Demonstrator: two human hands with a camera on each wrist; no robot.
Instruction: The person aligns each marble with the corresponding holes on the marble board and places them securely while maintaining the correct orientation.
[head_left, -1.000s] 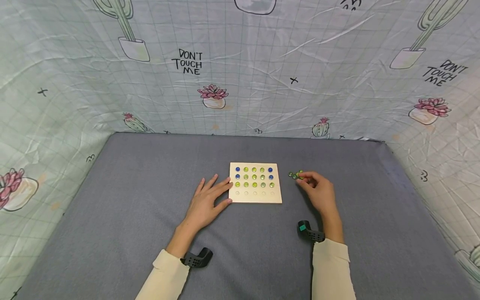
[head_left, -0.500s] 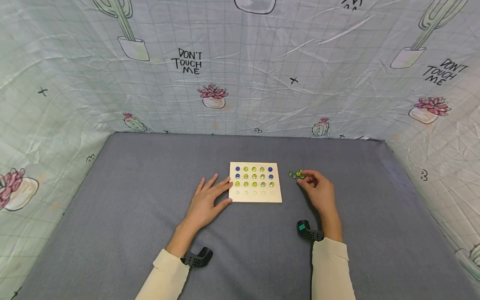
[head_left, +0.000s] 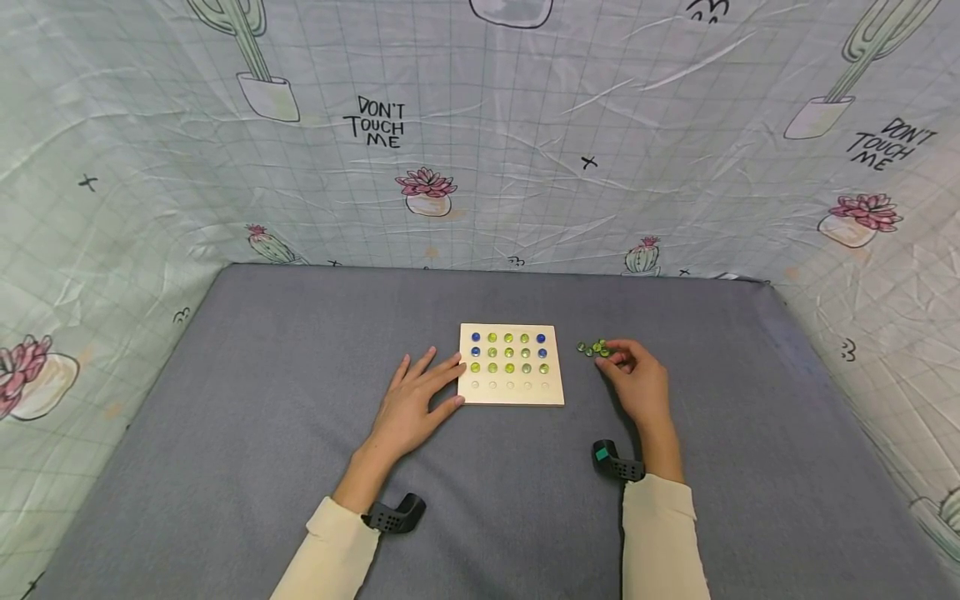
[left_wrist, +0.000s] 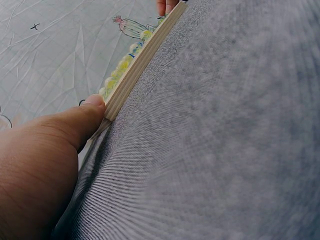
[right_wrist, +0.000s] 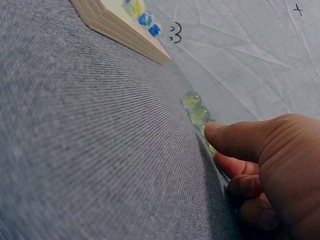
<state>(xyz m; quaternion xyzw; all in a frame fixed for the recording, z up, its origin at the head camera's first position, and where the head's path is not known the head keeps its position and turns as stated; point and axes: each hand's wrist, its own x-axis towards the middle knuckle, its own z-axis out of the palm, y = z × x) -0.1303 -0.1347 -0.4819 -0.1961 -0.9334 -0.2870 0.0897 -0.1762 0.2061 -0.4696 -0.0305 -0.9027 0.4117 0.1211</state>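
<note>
A pale wooden board (head_left: 517, 397) lies flat on grey cloth, with rows of marbles seated in it, mostly yellow-green and a few blue (head_left: 542, 338) near the sides. Its nearest row shows bare round hollows. My left hand (head_left: 408, 412) rests at the board's left edge, fingers extended and spread; the left wrist view has its thumb (left_wrist: 92, 107) touching the corner. Right of the board sits a small cluster of loose yellow-green marbles (right_wrist: 200, 115). Bent thumb and fingers of my right hand (head_left: 637, 383) are at this cluster, partly hiding it; whether they pinch a marble is unclear.
Grey cloth (head_left: 300, 350) covers the table. A printed fabric curtain (head_left: 510, 208) rises behind it and along both sides. Each wrist wears a black camera mount (head_left: 396, 514); a dark cable runs beside the right forearm.
My right hand has shifted very slightly to the right, showing more of the loose marbles. The left hand and the board have stayed in place.
</note>
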